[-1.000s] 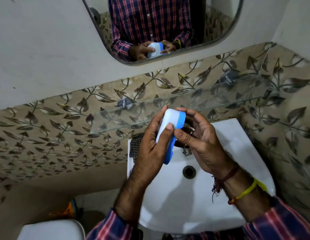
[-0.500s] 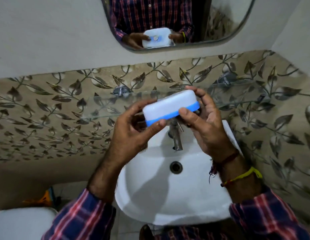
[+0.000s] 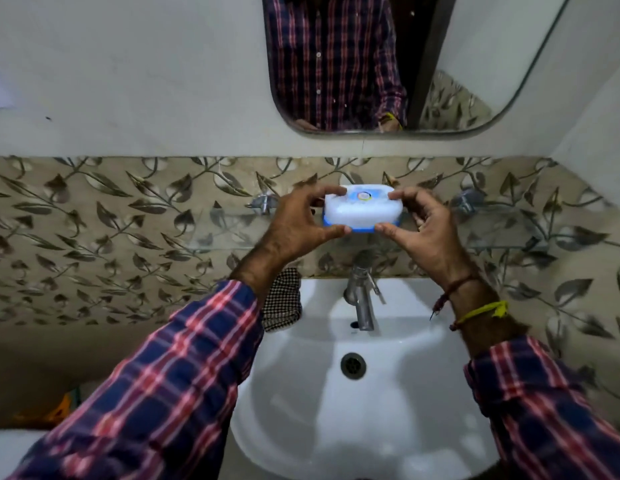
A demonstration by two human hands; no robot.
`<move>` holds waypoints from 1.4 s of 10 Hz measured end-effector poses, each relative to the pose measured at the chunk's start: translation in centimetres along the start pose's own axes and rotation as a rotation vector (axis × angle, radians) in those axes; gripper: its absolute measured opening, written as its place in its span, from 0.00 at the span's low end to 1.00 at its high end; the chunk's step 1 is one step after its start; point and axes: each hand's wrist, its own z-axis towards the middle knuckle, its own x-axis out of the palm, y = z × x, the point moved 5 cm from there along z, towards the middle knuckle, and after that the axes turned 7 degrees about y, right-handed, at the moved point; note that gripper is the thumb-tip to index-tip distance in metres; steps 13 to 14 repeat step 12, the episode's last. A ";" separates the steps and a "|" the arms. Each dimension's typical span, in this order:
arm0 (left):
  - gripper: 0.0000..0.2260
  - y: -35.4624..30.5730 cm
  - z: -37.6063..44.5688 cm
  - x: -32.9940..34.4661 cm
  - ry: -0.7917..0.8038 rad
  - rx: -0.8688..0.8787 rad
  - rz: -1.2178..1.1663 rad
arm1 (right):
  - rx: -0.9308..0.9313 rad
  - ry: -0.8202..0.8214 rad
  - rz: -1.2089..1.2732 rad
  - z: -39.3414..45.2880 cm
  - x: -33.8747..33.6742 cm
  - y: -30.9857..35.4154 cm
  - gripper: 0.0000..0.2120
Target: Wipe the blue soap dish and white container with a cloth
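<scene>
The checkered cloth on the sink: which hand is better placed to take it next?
Left. The checkered cloth lies on the sink's left rear corner, just beneath the left hand; the right hand would probably have to cross the tap.

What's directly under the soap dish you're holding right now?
Both hands, left and right, hold the blue-based, white-lidded soap dish level at the clear glass wall shelf. Whether it rests on the glass is hidden by fingers. Lower down stands the chrome tap.

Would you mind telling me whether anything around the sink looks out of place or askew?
Only one thing: the checked cloth lies crumpled on the sink's back left corner, unused, while the left hand and right hand hold the soap dish level at the glass shelf. Nothing looks spilled or damaged.
</scene>
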 end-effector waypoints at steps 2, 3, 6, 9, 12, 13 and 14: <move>0.30 1.3 0.7 1.9 0.049 -0.021 0.013 | 0.045 -0.032 -0.116 -1.0 0.0 -1.9 0.25; 0.34 1.7 0.4 2.4 0.068 -0.032 0.019 | 0.068 -0.027 -0.130 -1.2 0.2 -2.4 0.25; 0.43 1.2 -0.5 2.8 0.002 -0.064 0.071 | 0.082 -0.012 -0.188 -1.7 -0.2 -2.8 0.32; 0.36 -1.3 -5.5 3.6 -0.392 -0.170 0.350 | 0.056 -0.047 -0.181 -3.1 -1.1 -2.4 0.26; 0.28 -3.5 -9.4 1.7 -0.409 -0.150 0.447 | 0.042 -0.263 -0.323 -5.6 -2.2 0.6 0.20; 0.28 -3.5 -9.4 1.7 -0.409 -0.150 0.447 | 0.042 -0.263 -0.323 -5.6 -2.2 0.6 0.20; 0.28 -3.5 -9.4 1.7 -0.409 -0.150 0.447 | 0.042 -0.263 -0.323 -5.6 -2.2 0.6 0.20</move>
